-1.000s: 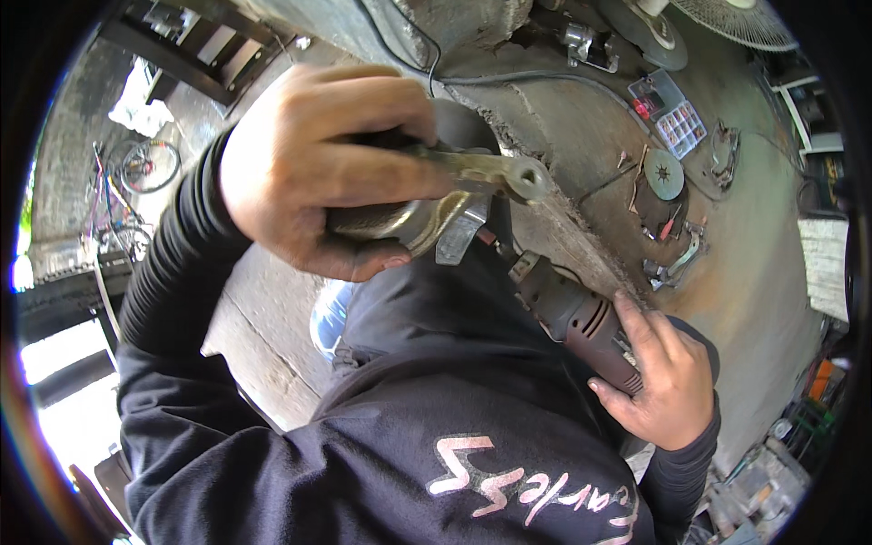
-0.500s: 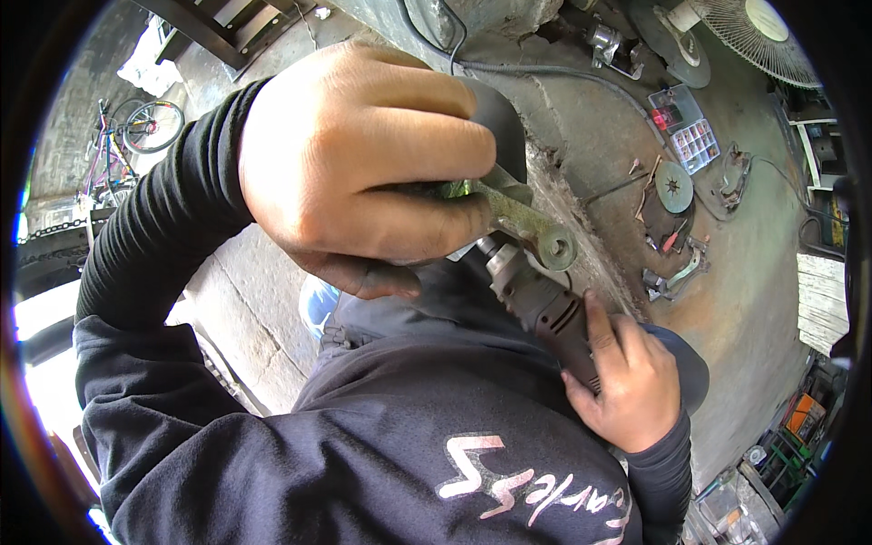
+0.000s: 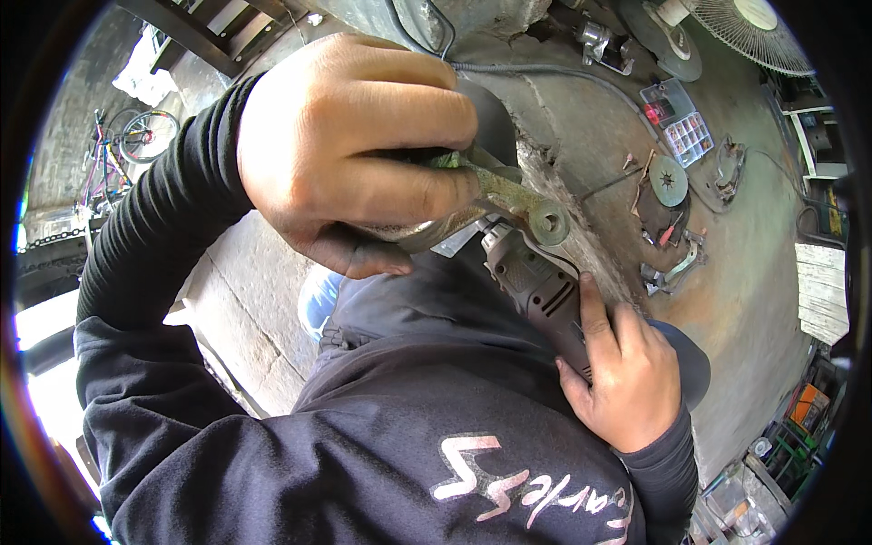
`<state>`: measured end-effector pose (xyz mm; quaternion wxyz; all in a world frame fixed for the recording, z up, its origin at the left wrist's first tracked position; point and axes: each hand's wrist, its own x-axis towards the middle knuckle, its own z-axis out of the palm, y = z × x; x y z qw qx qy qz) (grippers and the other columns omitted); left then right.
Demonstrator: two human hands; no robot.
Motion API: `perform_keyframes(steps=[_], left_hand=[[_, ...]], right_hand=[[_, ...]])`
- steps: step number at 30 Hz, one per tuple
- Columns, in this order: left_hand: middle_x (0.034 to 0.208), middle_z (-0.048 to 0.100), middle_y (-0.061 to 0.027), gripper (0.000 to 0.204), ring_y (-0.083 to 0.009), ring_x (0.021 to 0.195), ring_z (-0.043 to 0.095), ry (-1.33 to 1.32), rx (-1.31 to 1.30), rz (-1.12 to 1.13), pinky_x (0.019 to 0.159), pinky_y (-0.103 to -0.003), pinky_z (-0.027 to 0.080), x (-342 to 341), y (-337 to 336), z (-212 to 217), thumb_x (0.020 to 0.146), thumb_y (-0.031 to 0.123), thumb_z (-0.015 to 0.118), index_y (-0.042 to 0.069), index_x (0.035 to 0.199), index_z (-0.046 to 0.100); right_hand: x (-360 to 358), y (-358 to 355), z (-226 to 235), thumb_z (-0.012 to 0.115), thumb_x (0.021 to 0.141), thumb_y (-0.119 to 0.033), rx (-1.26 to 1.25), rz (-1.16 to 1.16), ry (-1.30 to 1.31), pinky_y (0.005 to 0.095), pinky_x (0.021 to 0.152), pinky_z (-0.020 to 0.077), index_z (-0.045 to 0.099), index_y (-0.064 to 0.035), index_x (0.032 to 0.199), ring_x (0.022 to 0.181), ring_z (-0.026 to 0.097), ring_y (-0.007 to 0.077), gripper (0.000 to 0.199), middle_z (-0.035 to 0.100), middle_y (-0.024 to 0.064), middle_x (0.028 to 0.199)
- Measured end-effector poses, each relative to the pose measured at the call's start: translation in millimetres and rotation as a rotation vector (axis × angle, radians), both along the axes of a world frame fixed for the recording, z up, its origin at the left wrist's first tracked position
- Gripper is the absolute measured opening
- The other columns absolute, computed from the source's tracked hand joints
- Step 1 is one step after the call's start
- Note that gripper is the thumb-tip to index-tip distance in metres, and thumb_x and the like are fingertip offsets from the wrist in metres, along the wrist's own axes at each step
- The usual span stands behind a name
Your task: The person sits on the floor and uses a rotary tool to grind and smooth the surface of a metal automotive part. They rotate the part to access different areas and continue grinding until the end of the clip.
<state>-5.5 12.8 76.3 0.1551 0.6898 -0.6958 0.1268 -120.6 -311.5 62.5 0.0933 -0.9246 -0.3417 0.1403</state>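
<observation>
My left hand point(image 3: 363, 150) is closed around a worn greenish-brown metal bracket point(image 3: 513, 195), whose round eyelet end sticks out past the fingers to the right. Most of the bracket is hidden inside the hand. Just below the eyelet, my right hand point(image 3: 631, 377) grips the dark body of a handheld grinder point(image 3: 545, 286). Its grey metal head points up and left toward the underside of the bracket. The grinder's working tip is hidden, so I cannot tell whether it touches the metal.
On the concrete floor to the right lie a partitioned plastic case point(image 3: 686, 132), a round disc point(image 3: 668, 182) and several loose metal parts. A cable point(image 3: 563, 73) runs across the floor, and a fan point(image 3: 754, 32) stands at the far right. A bicycle point(image 3: 127, 145) is at the far left.
My left hand has shifted slightly up and left with the bracket. The grinder's head has moved slightly up and left too, while my right hand keeps its hold.
</observation>
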Motion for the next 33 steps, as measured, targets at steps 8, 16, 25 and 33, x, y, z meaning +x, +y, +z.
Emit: perform_keyframes(steps=[8, 16, 25, 33], left_hand=[[0.094, 0.064, -0.0249, 0.049, -0.0315, 0.066, 0.061, 0.017, -0.028, -0.012, 0.054, -0.039, 0.051, 9, 1, -4, 0.091, 0.042, 0.058, -0.005, 0.1, 0.068], [0.094, 0.064, -0.0252, 0.051, -0.0311, 0.065, 0.06, 0.027, -0.01, -0.006, 0.054, -0.039, 0.051, 10, 3, -2, 0.091, 0.044, 0.058, -0.006, 0.1, 0.068], [0.095, 0.064, -0.025, 0.051, -0.0309, 0.066, 0.06, 0.014, -0.015, -0.002, 0.055, -0.039, 0.05, 7, 4, -3, 0.092, 0.044, 0.058, -0.005, 0.1, 0.068], [0.095, 0.064, -0.0245, 0.053, -0.0309, 0.066, 0.06, 0.022, -0.008, 0.023, 0.054, -0.039, 0.05, 4, 5, -3, 0.093, 0.048, 0.057, -0.004, 0.097, 0.069]], right_hand=[[2, 5, 2, 0.08, 0.067, -0.019, 0.038, 0.029, 0.046, 0.0425, 0.065, 0.0503, 0.046, 0.0012, 0.144, 0.072, 0.059, 0.0343, 0.086, 0.052, 0.0166, 0.089], [4, 5, 3, 0.079, 0.068, -0.019, 0.017, -0.001, 0.042, 0.0424, 0.065, 0.0506, 0.046, 0.0009, 0.144, 0.072, 0.059, 0.0346, 0.085, 0.052, 0.0164, 0.089], [6, 9, 17, 0.079, 0.068, -0.018, -0.036, 0.03, 0.072, 0.0417, 0.066, 0.0501, 0.048, 0.0006, 0.143, 0.072, 0.059, 0.0338, 0.083, 0.052, 0.0153, 0.088], [4, 9, 20, 0.079, 0.069, -0.02, -0.046, 0.032, 0.061, 0.0417, 0.067, 0.0505, 0.046, 0.001, 0.143, 0.074, 0.06, 0.0339, 0.083, 0.053, 0.0156, 0.091]])
